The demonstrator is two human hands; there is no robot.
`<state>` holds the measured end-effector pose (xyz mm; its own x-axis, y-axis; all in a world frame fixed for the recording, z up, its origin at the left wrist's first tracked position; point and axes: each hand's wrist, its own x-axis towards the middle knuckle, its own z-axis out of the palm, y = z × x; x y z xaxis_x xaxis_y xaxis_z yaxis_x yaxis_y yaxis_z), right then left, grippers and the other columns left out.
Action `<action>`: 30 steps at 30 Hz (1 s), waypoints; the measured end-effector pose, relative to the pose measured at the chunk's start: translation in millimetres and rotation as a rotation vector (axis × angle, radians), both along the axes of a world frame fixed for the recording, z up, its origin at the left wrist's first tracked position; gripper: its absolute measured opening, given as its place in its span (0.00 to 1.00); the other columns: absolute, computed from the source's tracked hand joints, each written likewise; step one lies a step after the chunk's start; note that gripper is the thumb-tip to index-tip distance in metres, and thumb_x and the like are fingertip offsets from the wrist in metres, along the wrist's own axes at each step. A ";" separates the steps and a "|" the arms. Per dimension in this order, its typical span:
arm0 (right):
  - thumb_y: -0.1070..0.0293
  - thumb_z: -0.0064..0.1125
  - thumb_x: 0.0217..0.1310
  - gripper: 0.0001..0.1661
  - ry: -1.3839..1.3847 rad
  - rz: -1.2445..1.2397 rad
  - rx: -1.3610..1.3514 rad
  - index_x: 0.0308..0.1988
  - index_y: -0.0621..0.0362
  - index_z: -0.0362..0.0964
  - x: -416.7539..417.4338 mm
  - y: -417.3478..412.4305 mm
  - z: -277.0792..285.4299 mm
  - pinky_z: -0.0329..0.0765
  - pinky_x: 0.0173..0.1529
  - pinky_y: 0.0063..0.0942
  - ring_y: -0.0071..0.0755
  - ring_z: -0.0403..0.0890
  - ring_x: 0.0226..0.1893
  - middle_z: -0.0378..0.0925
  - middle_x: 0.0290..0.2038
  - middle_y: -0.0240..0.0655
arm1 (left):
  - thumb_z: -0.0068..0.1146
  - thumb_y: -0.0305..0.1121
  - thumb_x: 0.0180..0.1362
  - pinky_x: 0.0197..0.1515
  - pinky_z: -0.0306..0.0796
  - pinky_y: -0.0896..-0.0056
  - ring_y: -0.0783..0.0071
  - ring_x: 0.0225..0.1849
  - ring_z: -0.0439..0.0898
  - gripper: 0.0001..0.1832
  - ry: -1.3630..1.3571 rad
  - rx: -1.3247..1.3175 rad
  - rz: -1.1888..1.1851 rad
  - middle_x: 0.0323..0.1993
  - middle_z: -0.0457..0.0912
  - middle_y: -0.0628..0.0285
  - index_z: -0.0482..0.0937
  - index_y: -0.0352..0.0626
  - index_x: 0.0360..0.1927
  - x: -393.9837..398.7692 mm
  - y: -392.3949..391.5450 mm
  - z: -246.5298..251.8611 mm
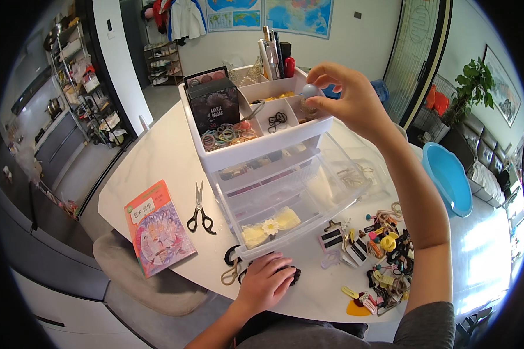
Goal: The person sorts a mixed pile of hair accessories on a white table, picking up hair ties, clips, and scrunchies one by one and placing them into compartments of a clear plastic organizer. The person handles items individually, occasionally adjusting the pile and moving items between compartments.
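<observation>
My right hand (347, 98) is raised over the right rear of a white plastic storage organizer (257, 150). Thumb and fingers pinch a pale grey-blue ball (310, 90), apparently part of a hair tie, above a small compartment. On the table, my left hand (266, 281) lies over a black hair scrunchie (295, 275), just in front of the organizer; whether it grips the scrunchie is hidden. A clear drawer (284, 198) is pulled out and holds a yellow bow (270, 227) with a flower. Black and beige hair ties (230, 272) lie beside my left hand.
Hair clips and hair ties (386, 257) form a pile at the right. Black-handled scissors (199, 209) and a book (159, 229) lie left of the organizer. Its top tray holds a black box (215, 104), colourful hair ties (227, 136) and upright pens or makeup tubes (274, 54).
</observation>
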<state>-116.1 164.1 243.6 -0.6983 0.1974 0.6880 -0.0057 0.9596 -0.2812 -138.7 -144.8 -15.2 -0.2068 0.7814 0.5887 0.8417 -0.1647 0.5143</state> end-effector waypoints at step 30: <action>0.67 0.66 0.70 0.22 -0.357 -0.363 -0.747 0.60 0.61 0.82 364.8 -5.8 -180.9 0.82 0.58 0.32 0.33 0.89 0.48 0.89 0.47 0.43 | 0.66 0.19 0.56 0.66 0.72 0.47 0.46 0.55 0.83 0.05 0.011 0.004 -0.071 0.42 0.89 0.57 0.85 0.39 0.35 36.5 26.3 8.2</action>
